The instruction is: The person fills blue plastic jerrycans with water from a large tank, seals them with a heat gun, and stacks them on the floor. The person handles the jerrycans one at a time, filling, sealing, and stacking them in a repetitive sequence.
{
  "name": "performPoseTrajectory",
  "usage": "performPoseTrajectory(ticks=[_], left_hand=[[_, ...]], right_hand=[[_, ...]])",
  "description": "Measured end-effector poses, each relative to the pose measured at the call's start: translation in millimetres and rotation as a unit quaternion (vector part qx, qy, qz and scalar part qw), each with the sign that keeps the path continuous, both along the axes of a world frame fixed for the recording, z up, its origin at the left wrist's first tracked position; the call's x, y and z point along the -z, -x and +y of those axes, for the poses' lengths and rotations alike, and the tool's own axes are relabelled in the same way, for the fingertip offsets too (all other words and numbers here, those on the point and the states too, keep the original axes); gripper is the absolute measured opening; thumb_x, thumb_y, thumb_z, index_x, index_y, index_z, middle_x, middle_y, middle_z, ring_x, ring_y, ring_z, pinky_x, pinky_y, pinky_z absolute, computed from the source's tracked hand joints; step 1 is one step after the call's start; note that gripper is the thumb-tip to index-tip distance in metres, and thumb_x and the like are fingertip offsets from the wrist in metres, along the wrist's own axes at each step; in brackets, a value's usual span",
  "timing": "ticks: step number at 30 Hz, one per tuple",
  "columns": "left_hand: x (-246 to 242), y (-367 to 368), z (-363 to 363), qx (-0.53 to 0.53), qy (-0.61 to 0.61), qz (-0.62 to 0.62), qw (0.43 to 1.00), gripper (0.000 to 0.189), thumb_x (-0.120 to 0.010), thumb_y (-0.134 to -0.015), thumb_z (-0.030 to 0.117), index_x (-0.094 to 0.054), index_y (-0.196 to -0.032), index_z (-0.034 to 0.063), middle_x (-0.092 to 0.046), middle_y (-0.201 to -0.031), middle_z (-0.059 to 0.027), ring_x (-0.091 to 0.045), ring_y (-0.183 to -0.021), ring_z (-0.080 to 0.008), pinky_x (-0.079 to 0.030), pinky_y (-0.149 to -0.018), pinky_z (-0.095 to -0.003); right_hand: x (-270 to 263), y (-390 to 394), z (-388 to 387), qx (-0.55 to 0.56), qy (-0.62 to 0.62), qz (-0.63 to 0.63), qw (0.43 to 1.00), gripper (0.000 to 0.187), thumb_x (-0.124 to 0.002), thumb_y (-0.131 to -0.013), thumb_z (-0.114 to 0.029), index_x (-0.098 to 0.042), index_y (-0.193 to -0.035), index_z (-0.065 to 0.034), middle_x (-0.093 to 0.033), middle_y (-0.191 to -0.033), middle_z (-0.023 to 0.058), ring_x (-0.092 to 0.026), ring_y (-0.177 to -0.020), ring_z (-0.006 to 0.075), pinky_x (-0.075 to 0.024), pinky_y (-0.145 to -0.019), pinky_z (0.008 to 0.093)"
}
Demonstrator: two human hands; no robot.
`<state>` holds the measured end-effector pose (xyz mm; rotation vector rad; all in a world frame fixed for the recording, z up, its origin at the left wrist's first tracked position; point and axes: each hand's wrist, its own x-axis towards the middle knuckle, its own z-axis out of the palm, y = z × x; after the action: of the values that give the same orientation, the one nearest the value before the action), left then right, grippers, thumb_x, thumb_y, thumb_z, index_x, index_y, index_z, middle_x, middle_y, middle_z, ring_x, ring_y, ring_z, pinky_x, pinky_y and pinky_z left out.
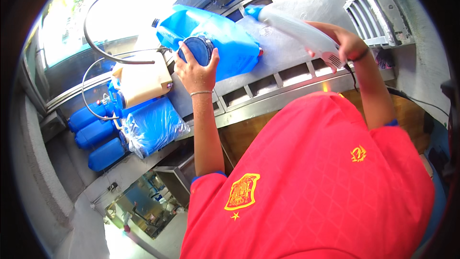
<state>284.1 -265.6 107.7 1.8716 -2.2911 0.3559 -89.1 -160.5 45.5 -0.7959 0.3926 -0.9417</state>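
My left hand (196,68) is spread over the dark blue screw cap (197,51) of a large blue plastic jug (233,46), its fingers and thumb around the cap's rim. The jug lies tilted on a metal worktop, with a small black cap at one end and a small red part at the other. My right hand (346,48) grips the vented end of a white corded handheld electric tool (300,30). The tool's blue tip (253,11) points towards the window side, above the worktop beyond the jug.
A cream plastic jug (145,79) and a plastic-wrapped blue container (154,126) stand left of my left hand. Several blue containers (95,133) are beside them. A grey hose (88,36) loops over the left side. A white slatted frame (370,18) is at the upper right. Rectangular openings (237,97) line the metal worktop (280,54).
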Motion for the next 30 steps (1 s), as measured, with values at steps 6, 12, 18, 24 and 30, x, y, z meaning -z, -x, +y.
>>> performPoseTrajectory(ticks=[6,12,18,24,30], left_hand=[[-8,31,-2,-0.198,-0.095,-0.047,0.975,0.111,-0.053,-0.079,0.075,-0.017,-0.153,0.0009,-0.032,-0.143,-0.0396,-0.044,-0.125,-0.0566,-0.047,-0.098,-0.0524],[-25,53,-2,-0.246,-0.127,-0.046,0.96,0.11,-0.052,-0.08,0.075,-0.015,-0.153,0.0007,-0.025,-0.147,-0.0393,-0.04,-0.127,-0.0557,-0.047,-0.094,-0.0602],[-16,57,-7,-0.314,-0.142,0.001,0.939,0.11,-0.054,-0.079,0.072,-0.016,-0.154,0.0013,-0.028,-0.147,-0.0355,-0.043,-0.125,-0.0523,-0.045,-0.095,-0.0621],[-38,-23,-4,0.145,-0.058,0.011,0.988,0.102,-0.069,-0.07,0.066,-0.031,-0.153,0.0181,-0.036,-0.145,-0.0309,-0.043,-0.126,-0.0505,-0.039,-0.104,-0.0543],[-24,-53,-36,0.204,-0.195,-0.016,0.959,0.111,-0.079,-0.063,0.061,-0.027,-0.153,0.0244,-0.03,-0.153,-0.0212,-0.034,-0.135,-0.0497,-0.034,-0.112,-0.0527]], right_hand=[[-5,87,60,0.315,0.049,0.302,0.899,0.087,-0.063,-0.073,-0.008,-0.029,-0.153,-0.0108,-0.057,-0.127,0.0151,-0.063,-0.103,0.016,-0.0497,-0.096,0.0318],[19,179,90,0.515,0.024,0.509,0.689,0.076,-0.054,-0.073,-0.001,-0.038,-0.147,-0.0048,-0.055,-0.132,0.011,-0.057,-0.116,0.0197,-0.0453,-0.096,0.029],[57,222,99,0.533,-0.029,0.556,0.638,0.078,-0.057,-0.069,-0.003,-0.041,-0.145,-0.0061,-0.056,-0.132,0.0121,-0.058,-0.108,0.0205,-0.048,-0.087,0.0297],[87,246,85,0.498,0.044,0.629,0.595,0.075,-0.059,-0.071,-0.006,-0.042,-0.144,-0.0028,-0.055,-0.136,0.0187,-0.053,-0.126,0.0303,-0.0419,-0.103,0.0364],[99,262,75,0.493,0.051,0.686,0.532,0.069,-0.061,-0.073,-0.01,-0.048,-0.14,-0.0042,-0.055,-0.134,0.0212,-0.056,-0.121,0.0352,-0.0437,-0.103,0.0388]])
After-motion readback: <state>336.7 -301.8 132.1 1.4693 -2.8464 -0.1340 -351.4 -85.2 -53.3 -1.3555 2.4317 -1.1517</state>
